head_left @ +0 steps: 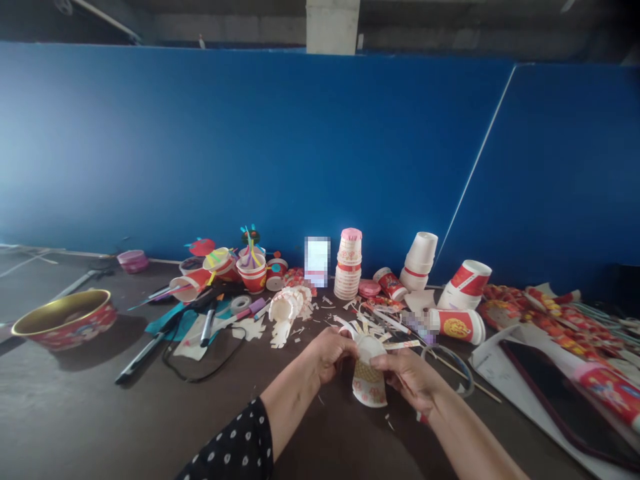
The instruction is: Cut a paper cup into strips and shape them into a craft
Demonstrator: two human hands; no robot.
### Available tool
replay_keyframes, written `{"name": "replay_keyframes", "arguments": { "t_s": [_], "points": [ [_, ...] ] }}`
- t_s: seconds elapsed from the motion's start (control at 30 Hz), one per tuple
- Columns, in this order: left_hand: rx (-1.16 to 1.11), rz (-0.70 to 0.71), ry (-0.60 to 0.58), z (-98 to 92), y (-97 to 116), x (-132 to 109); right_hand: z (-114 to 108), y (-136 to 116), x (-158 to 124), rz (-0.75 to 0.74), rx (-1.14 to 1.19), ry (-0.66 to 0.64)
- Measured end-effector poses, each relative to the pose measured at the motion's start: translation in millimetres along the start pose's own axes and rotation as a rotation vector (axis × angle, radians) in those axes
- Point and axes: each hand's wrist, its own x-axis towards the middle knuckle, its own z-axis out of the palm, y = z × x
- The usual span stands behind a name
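Holding a cut paper cup (370,392) over the dark brown counter (150,427), the person's left hand (336,355) grips its left edge with curled fingers, while the right hand (411,377) pinches its right side between thumb and fingers. Pale paper strips (404,345) fan out just past it; whether they are attached is unclear. Farther back, a tall stack of paper cups (347,277) stands before a blue partition (320,147).
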Motion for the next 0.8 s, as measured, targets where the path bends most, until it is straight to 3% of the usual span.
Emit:
{"name": "replay_keyframes", "arguments": {
  "t_s": [0.07,0.23,0.6,0.8],
  "points": [
    [0.005,0.024,-0.011,0.1,4,-3,-2,0,0,0.001,0.016,-0.017],
    [0.064,-0.068,-0.179,-6.9,13,-10,-3,-2,-1,0.007,0.058,-0.081],
    [0.132,-0.009,-0.144,-10.4,9,-4,-15,1,-1,0.012,0.115,-0.114],
    [0.055,-0.018,-0.200,-4.3,13,-11,-14,0,0,-0.009,0.104,-0.125]
  ]
}}
